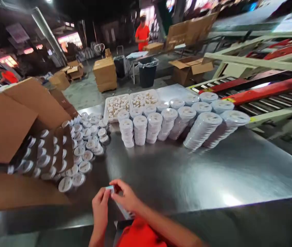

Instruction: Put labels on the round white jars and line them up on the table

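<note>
fingers (pixel 106 196) of left hand (pixel 100 206) and right hand (pixel 127 197) pinch a small pale piece (pixel 109 188); seemingly mid-handling; next move likely wants steady pressure

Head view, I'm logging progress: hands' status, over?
Left hand and right hand together holding small pale piece. Loose white discs off left. Nothing seen between hands.

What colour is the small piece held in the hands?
The small piece looks whitish to pale blue, in the head view.
</note>
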The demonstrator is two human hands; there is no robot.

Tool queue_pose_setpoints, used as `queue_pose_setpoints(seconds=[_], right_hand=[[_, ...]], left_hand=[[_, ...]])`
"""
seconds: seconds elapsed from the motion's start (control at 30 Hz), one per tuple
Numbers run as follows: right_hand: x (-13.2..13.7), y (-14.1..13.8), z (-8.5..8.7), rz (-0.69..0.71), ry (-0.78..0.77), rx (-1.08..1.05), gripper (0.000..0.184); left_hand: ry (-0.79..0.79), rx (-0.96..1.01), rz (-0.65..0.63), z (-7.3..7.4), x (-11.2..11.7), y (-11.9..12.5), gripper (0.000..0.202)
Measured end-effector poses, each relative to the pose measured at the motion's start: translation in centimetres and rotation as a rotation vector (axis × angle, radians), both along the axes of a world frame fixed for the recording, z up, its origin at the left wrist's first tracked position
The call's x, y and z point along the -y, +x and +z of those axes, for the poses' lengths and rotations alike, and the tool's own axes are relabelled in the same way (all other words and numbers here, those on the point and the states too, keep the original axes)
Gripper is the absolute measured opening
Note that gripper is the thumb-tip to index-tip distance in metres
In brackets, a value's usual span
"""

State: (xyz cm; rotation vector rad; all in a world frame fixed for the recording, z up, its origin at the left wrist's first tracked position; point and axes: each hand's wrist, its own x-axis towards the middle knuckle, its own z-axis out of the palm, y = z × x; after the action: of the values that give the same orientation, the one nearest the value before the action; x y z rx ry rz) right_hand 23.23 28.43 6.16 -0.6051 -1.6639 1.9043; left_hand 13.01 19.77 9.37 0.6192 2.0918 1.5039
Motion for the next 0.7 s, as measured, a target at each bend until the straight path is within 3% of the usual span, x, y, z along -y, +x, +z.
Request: queue_pose_setpoints(seconds=[0.07,0.13,0.23,0.43,0.6,0.7], right_hand=[[0.8,-0.9,1.7,0.007,-0.018,0.048,0.023],[1.4,-1.6,2.2,0.02,-0.093,0.074,0.018],[2.9,-2.6,2.0,0.033,-0.179,0.081,0.019],[5.4,-4.2,1.6,0.016,-0.174,0.133,0.019],[6.5,-5.1,1.9,0.027,0.039,0.263,0.013],[6.8,-5.9,1.0,0.074,0.13,0.322,0.016]], left_hand=[[0.07,0.057,-0.038,0.3,0.7,-0.2,0.042],[0.092,0.119,-0.059,0.2,2.0,-0.7,0.039],[0.113,0.204,-0.075,-0.6,4.0,-1.6,0.037],[0.214,0.352,-0.033,-2.7,6.6,-3.5,0.036],[0.175,0.376,0.001,-3.5,7.6,-4.4,0.036],[0.2,0.411,0.079,-4.8,8.2,-4.9,0.042]])
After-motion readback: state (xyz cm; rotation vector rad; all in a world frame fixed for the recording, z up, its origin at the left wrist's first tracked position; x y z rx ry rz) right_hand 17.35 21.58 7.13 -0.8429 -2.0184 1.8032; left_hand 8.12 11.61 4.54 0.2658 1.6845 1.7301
